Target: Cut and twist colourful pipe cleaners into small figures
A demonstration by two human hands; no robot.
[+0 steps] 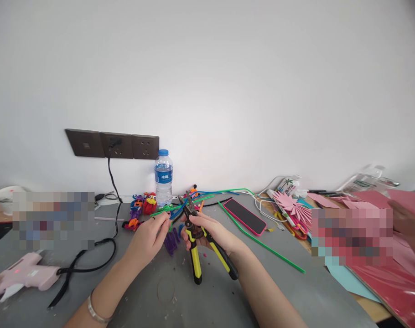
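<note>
My left hand (149, 239) is closed in a pinch on a blue pipe cleaner (180, 210) that slants up to the right from my fingertips. My right hand (210, 232) is wrapped round wire-stripping pliers (195, 259) with yellow-and-black handles, spread apart. Their dark jaws point up and away, right by the blue strand; whether they touch it I cannot tell. Purple pipe cleaner coils (172, 241) lie between my hands. Beyond them sit a red fuzzy figure (149, 204) and a purple-and-orange one (136, 207). A long green pipe cleaner (262, 243) stretches to the right.
A water bottle (163, 180) stands by the wall. To the right lie a pink-cased phone (245, 217), white cables and a folded pink paper fan (291, 207). A pink glue gun (31, 272) with a black cord is at left. Another person's hand (411, 228) is at far right.
</note>
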